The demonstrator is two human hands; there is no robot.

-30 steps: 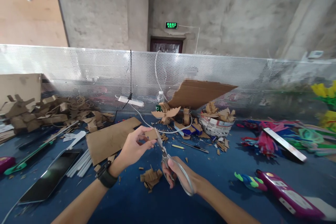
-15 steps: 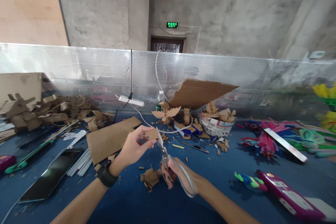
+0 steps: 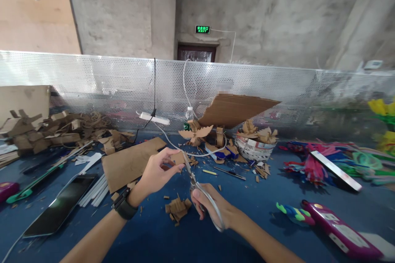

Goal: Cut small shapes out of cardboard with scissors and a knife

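Observation:
My left hand [image 3: 161, 169] pinches a small piece of cardboard [image 3: 178, 158] between thumb and fingers above the table. Wrapped around their handles, my right hand [image 3: 210, 203] grips a pair of scissors [image 3: 191, 176]. The blades point up and away, lying at the right edge of the cardboard piece. Whether they have cut into it, I cannot tell. Below my hands, a small crumpled cardboard model [image 3: 178, 209] rests on the blue table [image 3: 148, 234]. A flat cardboard sheet [image 3: 129, 164] lies behind my left wrist.
A phone [image 3: 60, 207] and white sticks [image 3: 94, 191] lie at left. Cardboard scraps [image 3: 61, 131] pile up at the back left. Behind my hands stand a cardboard bird [image 3: 195, 134] and a basket [image 3: 256, 148]. A purple device [image 3: 342, 230] lies at right.
The scissors' handles have drawn closer together as my right hand closed. The blades now sit nearer to each other at the cardboard's edge. My left hand has hardly moved.

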